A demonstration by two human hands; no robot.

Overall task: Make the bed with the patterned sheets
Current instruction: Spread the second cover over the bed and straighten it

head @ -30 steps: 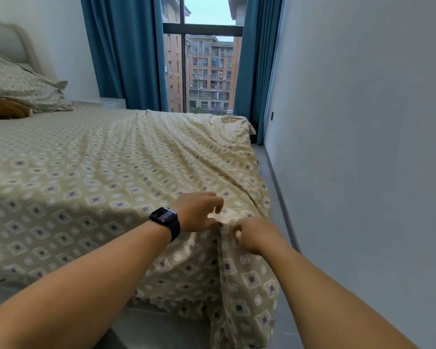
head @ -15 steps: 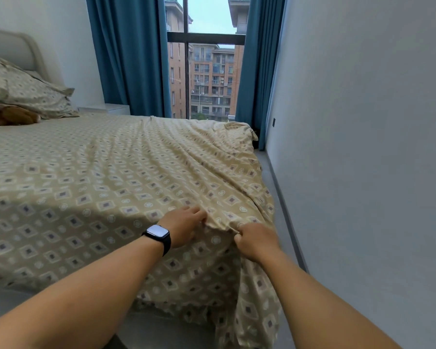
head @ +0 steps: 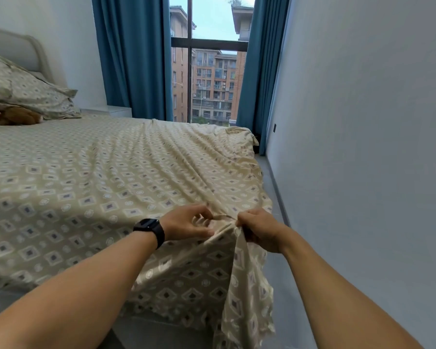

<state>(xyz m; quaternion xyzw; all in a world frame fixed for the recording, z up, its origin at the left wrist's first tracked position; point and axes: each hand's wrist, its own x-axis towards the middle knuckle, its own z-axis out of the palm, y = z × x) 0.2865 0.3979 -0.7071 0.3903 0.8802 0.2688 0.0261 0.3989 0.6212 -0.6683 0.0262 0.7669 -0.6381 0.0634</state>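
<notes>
Grey walls [head: 363,122] close in a narrow bedroom, with the right-hand one running alongside the bed [head: 161,328] and leaving only a thin strip of grey floor [head: 275,187] between them. At the far end a tall window [head: 212,79] shows brick apartment blocks outside, framed by blue curtains [head: 131,59] on both sides. Most of the view is taken up by the bed, whose padded headboard [head: 18,51] stands at the far left.

Over the mattress lies the patterned sheet [head: 98,185], beige with small diamond and circle motifs. It is spread across the whole top, with long creases fanning out from the near right corner, where it spills over the edge and hangs in a loose fold toward the floor. Up by the headboard, a pillow [head: 28,89] in the same print leans, and a brown soft toy [head: 18,117] lies just in front of it.

Both bare arms reach in from the bottom of the view to that near right corner. A dark watch [head: 150,230] sits on the left wrist. The left hand [head: 186,222] has its fingers curled, thumb and fingertips pinching a small ridge of the sheet. The right hand [head: 259,227], just beside it, is closed in a fist around a bunch of the same fabric at the corner.
</notes>
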